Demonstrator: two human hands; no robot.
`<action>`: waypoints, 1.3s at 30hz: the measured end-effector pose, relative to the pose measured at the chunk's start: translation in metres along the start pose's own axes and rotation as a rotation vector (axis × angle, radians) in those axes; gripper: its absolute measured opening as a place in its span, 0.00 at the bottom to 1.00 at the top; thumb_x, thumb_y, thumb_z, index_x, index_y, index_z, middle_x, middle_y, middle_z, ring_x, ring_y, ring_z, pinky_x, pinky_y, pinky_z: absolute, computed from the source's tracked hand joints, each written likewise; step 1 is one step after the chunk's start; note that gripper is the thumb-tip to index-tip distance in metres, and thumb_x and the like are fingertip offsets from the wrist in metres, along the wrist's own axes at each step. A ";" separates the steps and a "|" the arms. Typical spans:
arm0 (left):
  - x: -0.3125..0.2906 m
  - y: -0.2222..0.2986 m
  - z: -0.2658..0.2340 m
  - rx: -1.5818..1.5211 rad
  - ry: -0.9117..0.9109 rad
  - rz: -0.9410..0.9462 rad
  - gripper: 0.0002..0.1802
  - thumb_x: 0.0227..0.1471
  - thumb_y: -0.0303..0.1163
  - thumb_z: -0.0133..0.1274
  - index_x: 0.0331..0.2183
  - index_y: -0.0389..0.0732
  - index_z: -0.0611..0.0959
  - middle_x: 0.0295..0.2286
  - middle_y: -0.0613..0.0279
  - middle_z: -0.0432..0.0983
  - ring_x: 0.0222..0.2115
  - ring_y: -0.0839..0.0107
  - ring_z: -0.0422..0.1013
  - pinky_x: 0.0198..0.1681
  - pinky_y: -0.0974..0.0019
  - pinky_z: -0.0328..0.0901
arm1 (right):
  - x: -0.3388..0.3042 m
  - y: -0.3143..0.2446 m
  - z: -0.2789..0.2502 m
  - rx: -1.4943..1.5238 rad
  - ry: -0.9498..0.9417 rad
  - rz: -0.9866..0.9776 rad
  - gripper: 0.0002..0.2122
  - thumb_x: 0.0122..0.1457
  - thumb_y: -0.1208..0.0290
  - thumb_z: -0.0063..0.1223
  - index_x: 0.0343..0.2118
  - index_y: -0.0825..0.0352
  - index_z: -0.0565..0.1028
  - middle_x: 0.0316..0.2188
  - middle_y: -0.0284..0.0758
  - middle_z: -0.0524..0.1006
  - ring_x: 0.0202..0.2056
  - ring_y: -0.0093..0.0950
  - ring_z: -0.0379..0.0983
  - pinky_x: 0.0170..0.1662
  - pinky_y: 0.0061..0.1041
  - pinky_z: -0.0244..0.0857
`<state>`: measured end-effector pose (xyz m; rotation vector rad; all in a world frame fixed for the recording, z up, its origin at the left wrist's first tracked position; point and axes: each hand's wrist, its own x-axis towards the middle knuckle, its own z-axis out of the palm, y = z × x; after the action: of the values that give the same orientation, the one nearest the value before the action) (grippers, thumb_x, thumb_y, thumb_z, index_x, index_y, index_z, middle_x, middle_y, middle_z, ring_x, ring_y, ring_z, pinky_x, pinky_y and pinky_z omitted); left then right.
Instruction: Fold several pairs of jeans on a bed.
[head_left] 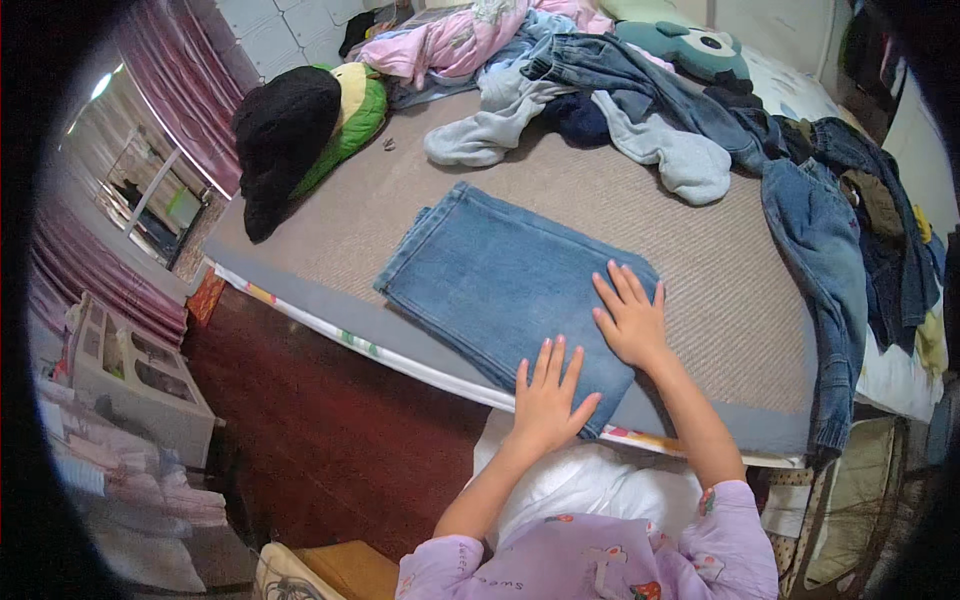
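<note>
A pair of blue jeans, folded into a flat bundle, lies on the bed mat near the front edge. On its near right corner rests my left hand, with the fingers spread and pointing away from me. Further up the right side, my right hand lies flat on the denim, fingers apart, its fingertips close to the right edge. Neither hand grips the cloth; both press on top of it. The underside of the bundle is hidden.
Loose jeans hang over the bed's right side among darker garments. Light grey clothing and pink bedding lie at the back. A black garment covers a green plush at far left. Dark red floor borders the bed.
</note>
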<state>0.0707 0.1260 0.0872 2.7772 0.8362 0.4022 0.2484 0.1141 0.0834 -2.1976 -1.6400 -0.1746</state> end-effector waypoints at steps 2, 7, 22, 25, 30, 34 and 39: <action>0.004 0.001 0.001 -0.009 0.021 0.011 0.33 0.42 0.49 0.40 0.48 0.42 0.59 0.49 0.50 0.47 0.51 0.57 0.44 0.48 0.48 0.40 | 0.030 0.022 0.010 -0.025 -0.017 0.127 0.20 0.50 0.58 0.33 0.47 0.56 0.59 0.51 0.37 0.52 0.53 0.33 0.45 0.50 0.50 0.35; 0.008 0.001 0.000 -0.026 0.013 -0.010 0.33 0.42 0.49 0.40 0.49 0.43 0.57 0.50 0.52 0.45 0.52 0.57 0.42 0.49 0.47 0.37 | 0.062 0.065 0.016 0.085 -0.033 0.462 0.20 0.52 0.59 0.29 0.48 0.61 0.58 0.51 0.43 0.52 0.52 0.39 0.46 0.51 0.45 0.37; -0.012 -0.011 -0.001 -0.035 0.081 -0.091 0.28 0.42 0.41 0.40 0.46 0.41 0.61 0.49 0.58 0.51 0.50 0.64 0.47 0.48 0.48 0.42 | -0.031 -0.058 0.017 0.439 0.128 0.058 0.34 0.43 0.63 0.48 0.52 0.67 0.45 0.49 0.60 0.38 0.51 0.54 0.38 0.52 0.41 0.36; -0.011 -0.032 -0.008 -0.067 0.060 -0.198 0.27 0.41 0.36 0.38 0.47 0.40 0.60 0.49 0.61 0.51 0.50 0.65 0.47 0.49 0.47 0.38 | 0.004 -0.078 0.032 0.487 0.103 0.004 0.33 0.43 0.63 0.47 0.52 0.64 0.46 0.49 0.62 0.40 0.51 0.55 0.38 0.52 0.41 0.38; 0.010 -0.089 -0.024 0.023 0.182 -0.347 0.26 0.42 0.32 0.35 0.47 0.41 0.58 0.48 0.62 0.52 0.50 0.65 0.47 0.49 0.46 0.37 | 0.064 -0.116 0.075 0.687 0.192 -0.083 0.32 0.43 0.62 0.47 0.52 0.60 0.49 0.49 0.60 0.43 0.50 0.54 0.41 0.51 0.43 0.39; 0.025 -0.163 -0.030 -0.012 0.186 -0.411 0.26 0.42 0.31 0.32 0.48 0.46 0.59 0.49 0.63 0.52 0.51 0.65 0.45 0.51 0.48 0.32 | 0.116 -0.154 0.118 0.705 0.315 0.005 0.30 0.41 0.63 0.47 0.50 0.60 0.53 0.49 0.56 0.47 0.50 0.51 0.46 0.50 0.42 0.42; 0.052 -0.242 -0.037 0.237 0.161 -0.538 0.25 0.41 0.28 0.31 0.46 0.48 0.61 0.50 0.67 0.50 0.52 0.70 0.42 0.49 0.41 0.27 | 0.138 -0.163 0.131 0.752 0.178 0.244 0.28 0.40 0.62 0.47 0.48 0.62 0.57 0.50 0.52 0.49 0.50 0.46 0.48 0.50 0.41 0.43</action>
<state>-0.0212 0.3572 0.0647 2.5855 1.7067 0.4503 0.1197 0.3266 0.0469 -1.7068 -1.0779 0.2691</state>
